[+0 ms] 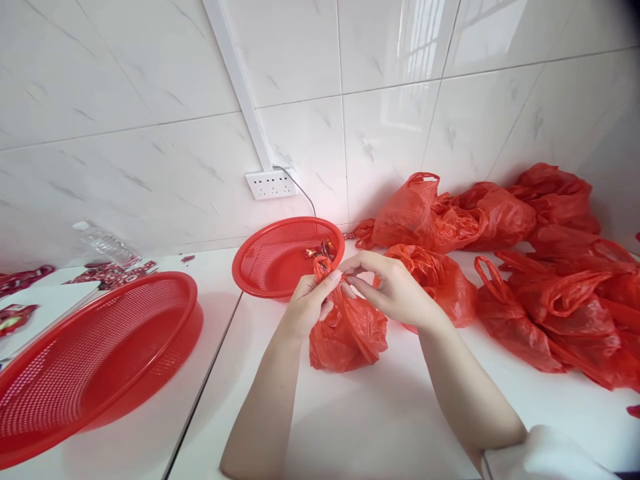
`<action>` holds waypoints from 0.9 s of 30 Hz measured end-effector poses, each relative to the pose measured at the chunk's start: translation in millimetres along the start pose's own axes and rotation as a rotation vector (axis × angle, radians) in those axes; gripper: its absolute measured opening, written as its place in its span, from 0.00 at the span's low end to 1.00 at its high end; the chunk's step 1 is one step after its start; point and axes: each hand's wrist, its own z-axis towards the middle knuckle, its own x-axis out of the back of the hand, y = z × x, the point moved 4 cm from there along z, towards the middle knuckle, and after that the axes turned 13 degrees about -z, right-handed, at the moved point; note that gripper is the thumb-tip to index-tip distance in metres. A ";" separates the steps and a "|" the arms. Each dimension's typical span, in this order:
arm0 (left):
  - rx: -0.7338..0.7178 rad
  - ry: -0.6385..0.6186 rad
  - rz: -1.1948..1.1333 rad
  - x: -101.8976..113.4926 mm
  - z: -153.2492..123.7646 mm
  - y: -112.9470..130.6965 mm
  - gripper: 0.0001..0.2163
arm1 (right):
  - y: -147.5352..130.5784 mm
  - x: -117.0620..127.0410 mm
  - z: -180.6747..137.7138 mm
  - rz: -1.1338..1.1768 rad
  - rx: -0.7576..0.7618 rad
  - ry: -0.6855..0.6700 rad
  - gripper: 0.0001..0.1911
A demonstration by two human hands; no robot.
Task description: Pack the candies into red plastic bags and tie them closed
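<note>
A red plastic bag rests on the white table, its neck gathered and twisted at the top. My left hand pinches the neck from the left, thumb on top. From the right, my right hand grips the same neck with its fingertips, close to the left thumb. A loop of the bag stands up above the fingers. What the bag contains cannot be made out. Just behind it, a round red basket holds a few small wrapped pieces at its right side.
Several filled red bags crowd the right side and stand along the tiled wall. A large red basket lies at left, near a clear plastic bottle and small packets. A socket strip with a cable is on the wall.
</note>
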 end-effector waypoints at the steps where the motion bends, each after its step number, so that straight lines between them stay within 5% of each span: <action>1: 0.008 0.010 -0.009 0.3 0.8 -0.3 0.19 | 2.0 -0.7 0.6 -0.006 -0.006 0.001 0.12; 8: 0.107 0.053 -0.185 6.3 6.3 -4.5 0.25 | 19.1 22.6 -3.1 -0.023 -0.134 0.179 0.06; 13: 0.069 0.033 -0.223 8.0 5.8 -2.8 0.18 | -3.1 22.1 -10.7 0.119 0.075 -0.178 0.07; 16: -0.050 -0.072 0.054 5.9 0.1 4.9 0.10 | -10.0 13.4 -13.1 0.130 0.135 -0.399 0.08; 18: -0.184 -0.120 0.327 4.2 -5.3 11.3 0.08 | -7.3 9.9 -11.5 0.180 0.104 -0.412 0.08; 23: -0.536 0.058 1.043 6.6 -12.8 22.2 0.14 | 7.8 5.6 -3.0 0.276 -0.021 -0.153 0.06; 27: -0.814 -0.003 1.158 2.4 -14.7 26.8 0.15 | 16.6 -4.0 2.2 0.376 -0.104 -0.015 0.06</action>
